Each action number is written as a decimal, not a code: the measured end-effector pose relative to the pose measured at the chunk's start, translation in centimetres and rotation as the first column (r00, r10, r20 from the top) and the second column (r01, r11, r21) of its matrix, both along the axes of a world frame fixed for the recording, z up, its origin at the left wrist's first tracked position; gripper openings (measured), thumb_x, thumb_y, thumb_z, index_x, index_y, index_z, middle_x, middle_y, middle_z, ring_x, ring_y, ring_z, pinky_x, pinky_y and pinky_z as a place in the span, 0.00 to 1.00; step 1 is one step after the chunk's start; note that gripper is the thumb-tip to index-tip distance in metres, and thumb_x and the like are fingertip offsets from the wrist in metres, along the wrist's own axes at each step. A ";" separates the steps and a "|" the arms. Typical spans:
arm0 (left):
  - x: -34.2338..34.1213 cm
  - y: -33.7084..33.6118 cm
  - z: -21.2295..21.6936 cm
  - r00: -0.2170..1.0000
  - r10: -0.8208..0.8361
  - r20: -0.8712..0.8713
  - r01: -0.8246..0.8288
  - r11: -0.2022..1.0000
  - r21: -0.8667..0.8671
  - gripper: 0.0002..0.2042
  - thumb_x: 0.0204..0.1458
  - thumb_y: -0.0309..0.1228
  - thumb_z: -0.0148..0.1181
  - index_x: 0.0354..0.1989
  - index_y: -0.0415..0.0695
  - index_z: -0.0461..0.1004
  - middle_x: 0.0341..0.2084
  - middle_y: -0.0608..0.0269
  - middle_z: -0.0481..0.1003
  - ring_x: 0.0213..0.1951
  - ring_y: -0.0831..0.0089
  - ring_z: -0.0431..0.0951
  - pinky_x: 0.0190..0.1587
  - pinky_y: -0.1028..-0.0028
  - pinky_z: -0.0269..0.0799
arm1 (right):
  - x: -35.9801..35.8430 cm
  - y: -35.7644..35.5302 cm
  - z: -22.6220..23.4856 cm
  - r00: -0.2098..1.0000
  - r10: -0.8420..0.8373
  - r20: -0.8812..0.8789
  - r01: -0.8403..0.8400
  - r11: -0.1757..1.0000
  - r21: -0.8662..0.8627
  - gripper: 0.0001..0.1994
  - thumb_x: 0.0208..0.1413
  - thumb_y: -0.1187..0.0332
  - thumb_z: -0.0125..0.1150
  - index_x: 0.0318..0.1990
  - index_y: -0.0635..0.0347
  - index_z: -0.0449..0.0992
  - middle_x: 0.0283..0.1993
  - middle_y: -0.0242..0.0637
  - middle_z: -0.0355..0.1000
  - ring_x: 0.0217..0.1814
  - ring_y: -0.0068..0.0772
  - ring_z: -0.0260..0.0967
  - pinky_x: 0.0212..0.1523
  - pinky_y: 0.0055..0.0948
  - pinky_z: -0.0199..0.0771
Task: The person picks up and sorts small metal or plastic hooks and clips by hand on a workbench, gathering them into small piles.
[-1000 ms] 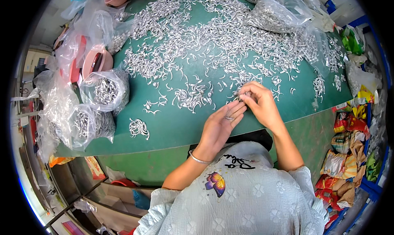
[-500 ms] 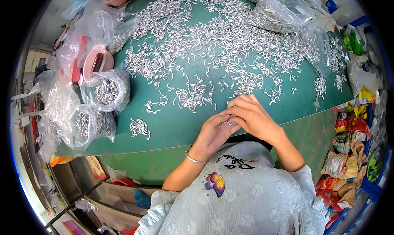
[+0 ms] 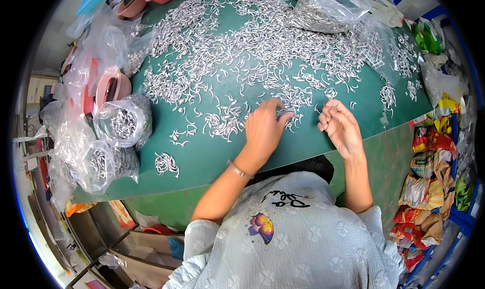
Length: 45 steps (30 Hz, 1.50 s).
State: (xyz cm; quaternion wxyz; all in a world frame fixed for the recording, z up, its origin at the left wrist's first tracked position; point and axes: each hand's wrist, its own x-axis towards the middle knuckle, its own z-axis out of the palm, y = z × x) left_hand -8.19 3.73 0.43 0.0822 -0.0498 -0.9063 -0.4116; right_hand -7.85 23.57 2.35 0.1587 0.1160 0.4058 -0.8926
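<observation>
A green table [image 3: 212, 152] is strewn with several small curved silver metal pieces [image 3: 237, 51]. My left hand [image 3: 263, 130] lies palm down on the table, its fingertips on a cluster of those pieces [image 3: 288, 112]. My right hand [image 3: 339, 125] hovers just to the right, fingers curled and pinched together, possibly around a small piece that I cannot make out. A thin bracelet [image 3: 238, 170] sits on my left wrist.
Clear plastic bags filled with metal pieces [image 3: 124, 123] [image 3: 101, 163] stand at the table's left edge, and another bag [image 3: 323, 9] lies at the back. A small separate heap of pieces [image 3: 165, 164] lies near the front edge. Colourful packets [image 3: 429, 173] pile up on the right.
My hands, held together near the table's front edge, have separated. The left hand reached forward onto the pieces; the right hand moved right and up.
</observation>
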 end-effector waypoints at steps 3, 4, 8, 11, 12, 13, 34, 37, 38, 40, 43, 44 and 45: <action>-1.0 0.1 -0.5 1.000 0.004 -0.004 -0.003 0.998 0.065 0.07 0.45 0.25 0.65 0.30 0.39 0.74 0.14 0.62 0.63 0.16 0.75 0.59 0.20 0.73 0.56 | -0.1 0.8 -1.2 0.993 0.059 -0.106 -0.018 0.935 0.355 0.07 0.61 0.71 0.51 0.41 0.64 0.72 0.25 0.26 0.63 0.25 0.15 0.53 0.28 0.19 0.57; -1.1 0.0 -0.2 0.999 0.010 0.033 -0.014 0.992 0.123 0.07 0.45 0.26 0.65 0.29 0.39 0.73 0.14 0.62 0.63 0.15 0.75 0.59 0.20 0.73 0.56 | -0.2 0.9 -1.3 0.986 0.080 -0.149 0.012 0.848 0.530 0.07 0.60 0.71 0.52 0.39 0.64 0.72 0.24 0.25 0.62 0.24 0.15 0.52 0.27 0.19 0.55; -0.6 -2.4 0.2 0.838 -0.302 0.454 -0.201 0.603 0.772 0.05 0.55 0.28 0.55 0.35 0.38 0.71 0.22 0.61 0.73 0.21 0.79 0.67 0.23 0.79 0.62 | -1.4 -0.6 -0.8 0.938 0.208 -0.277 0.164 0.439 0.884 0.05 0.54 0.71 0.60 0.33 0.65 0.75 0.23 0.27 0.64 0.22 0.19 0.55 0.22 0.22 0.53; 0.0 -2.2 1.3 0.798 -0.398 0.453 -0.426 0.160 0.891 0.04 0.56 0.25 0.49 0.34 0.39 0.70 0.32 0.54 0.75 0.29 0.73 0.73 0.31 0.77 0.69 | -3.5 -4.0 -1.1 0.764 0.447 -0.466 0.436 0.175 0.883 0.06 0.49 0.70 0.63 0.29 0.62 0.74 0.28 0.40 0.70 0.31 0.40 0.67 0.32 0.35 0.62; 0.1 -2.4 1.2 0.788 -0.416 0.453 -0.481 0.041 0.876 0.04 0.55 0.24 0.49 0.33 0.39 0.70 0.33 0.52 0.75 0.31 0.71 0.74 0.33 0.76 0.71 | -4.1 -5.0 -1.4 0.736 0.528 -0.424 0.463 0.065 0.884 0.06 0.48 0.69 0.64 0.28 0.62 0.74 0.29 0.43 0.71 0.35 0.46 0.69 0.37 0.39 0.62; 0.1 -2.2 1.0 0.800 -0.357 0.482 -0.516 0.000 0.856 0.04 0.52 0.21 0.47 0.31 0.40 0.69 0.28 0.57 0.73 0.26 0.72 0.71 0.30 0.78 0.68 | -4.4 -5.6 -2.1 0.755 0.545 -0.364 0.449 -0.025 0.893 0.07 0.47 0.69 0.64 0.26 0.62 0.73 0.27 0.41 0.69 0.36 0.43 0.69 0.40 0.39 0.61; -4.3 -0.7 0.5 0.978 -0.057 0.200 0.110 0.957 -0.267 0.07 0.44 0.29 0.61 0.32 0.41 0.75 0.15 0.51 0.73 0.23 0.51 0.75 0.28 0.59 0.69 | -5.9 -1.9 -1.4 0.923 0.281 -0.264 0.032 0.626 0.779 0.05 0.53 0.69 0.62 0.31 0.60 0.75 0.16 0.19 0.54 0.17 0.12 0.48 0.18 0.19 0.49; -4.0 -1.4 0.6 0.971 -0.082 0.224 0.144 0.951 -0.273 0.07 0.43 0.28 0.60 0.31 0.41 0.75 0.14 0.51 0.73 0.22 0.52 0.75 0.28 0.59 0.69 | -6.2 -4.6 -1.4 0.848 0.417 -0.327 0.297 0.136 0.945 0.08 0.47 0.66 0.65 0.28 0.61 0.75 0.17 0.34 0.67 0.19 0.33 0.66 0.20 0.33 0.63; -3.9 -1.5 0.6 0.969 -0.088 0.233 0.151 0.951 -0.270 0.07 0.42 0.28 0.60 0.31 0.41 0.75 0.14 0.51 0.73 0.22 0.52 0.75 0.28 0.59 0.69 | -6.2 -5.4 -1.3 0.813 0.480 -0.329 0.383 -0.016 0.923 0.09 0.46 0.65 0.66 0.28 0.61 0.75 0.19 0.38 0.70 0.21 0.39 0.70 0.22 0.36 0.65; -3.8 -1.8 0.4 0.968 -0.080 0.238 0.137 0.963 -0.233 0.07 0.42 0.28 0.60 0.31 0.41 0.75 0.14 0.51 0.72 0.21 0.53 0.74 0.27 0.60 0.69 | -6.5 -6.5 -1.8 0.801 0.529 -0.282 0.376 -0.077 0.923 0.09 0.46 0.65 0.65 0.28 0.60 0.76 0.22 0.40 0.72 0.24 0.43 0.71 0.24 0.39 0.67; -3.7 -2.2 0.7 0.969 -0.058 0.242 0.095 0.985 -0.145 0.07 0.43 0.27 0.60 0.32 0.39 0.74 0.13 0.51 0.71 0.19 0.54 0.72 0.26 0.62 0.67 | -7.0 -6.8 -1.9 0.794 0.571 -0.208 0.332 -0.121 0.936 0.10 0.46 0.64 0.65 0.28 0.62 0.75 0.25 0.45 0.73 0.27 0.48 0.73 0.26 0.42 0.69; -3.7 -2.3 0.8 0.969 -0.049 0.243 0.077 0.991 -0.110 0.07 0.44 0.26 0.60 0.32 0.39 0.74 0.13 0.50 0.71 0.18 0.54 0.72 0.25 0.63 0.66 | -7.0 -6.3 -1.4 0.827 0.522 -0.209 0.252 -0.012 0.968 0.10 0.48 0.64 0.64 0.27 0.62 0.74 0.24 0.43 0.73 0.25 0.44 0.72 0.25 0.39 0.68; -3.5 -2.6 0.8 0.973 -0.037 0.228 0.053 0.997 -0.063 0.07 0.44 0.26 0.60 0.32 0.38 0.74 0.13 0.50 0.70 0.18 0.55 0.71 0.25 0.64 0.66 | -6.9 -5.7 -0.7 0.857 0.474 -0.202 0.175 0.100 0.979 0.11 0.49 0.64 0.64 0.26 0.63 0.73 0.22 0.41 0.73 0.24 0.40 0.72 0.24 0.36 0.68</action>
